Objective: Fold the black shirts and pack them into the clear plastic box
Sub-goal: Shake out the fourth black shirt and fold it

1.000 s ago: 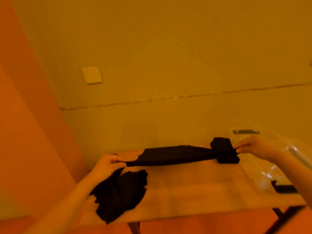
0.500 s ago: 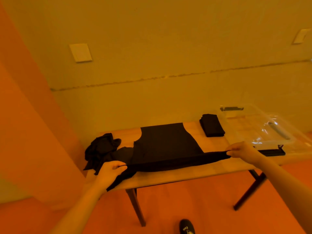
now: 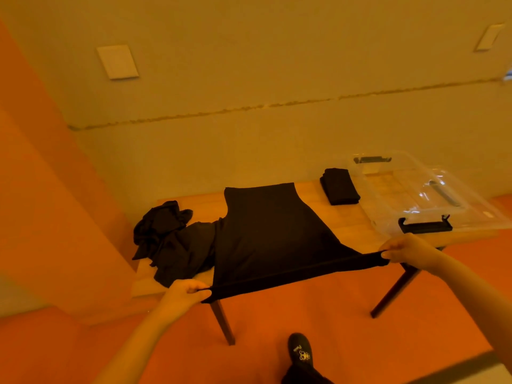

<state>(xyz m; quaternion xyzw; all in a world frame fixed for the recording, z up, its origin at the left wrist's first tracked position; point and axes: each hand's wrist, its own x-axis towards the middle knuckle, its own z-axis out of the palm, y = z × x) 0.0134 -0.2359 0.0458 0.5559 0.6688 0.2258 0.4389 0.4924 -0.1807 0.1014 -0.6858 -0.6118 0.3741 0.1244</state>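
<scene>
Left hand (image 3: 185, 292) pinches the near-left corner of the black shirt (image 3: 266, 234), fingers curled round the hem. Right hand (image 3: 402, 248) pinches the near-right corner the same way. Hem is pulled taut between the two hands, just off the table's near edge, hanging in air past it. Rest of the shirt lies flat on the table (image 3: 349, 225), spread from the near edge back toward the far edge, roughly mid-table.

Crumpled black pile (image 3: 166, 239) sits at the table's left end, touching or overlapping the spread shirt's left side; cannot tell how many garments. Folded black shirt (image 3: 339, 186) lies near the far edge, right of the spread one, apart from it, just beside the clear plastic box (image 3: 388, 200). Box sits at the table's right end, black latches on its near and far ends; clear lid (image 3: 454, 195) appears to lean across its right side, edges hard to read.

Dark shoe (image 3: 300, 353) on the orange floor below the near edge. Two white wall plates (image 3: 117, 62) on the wall behind.
</scene>
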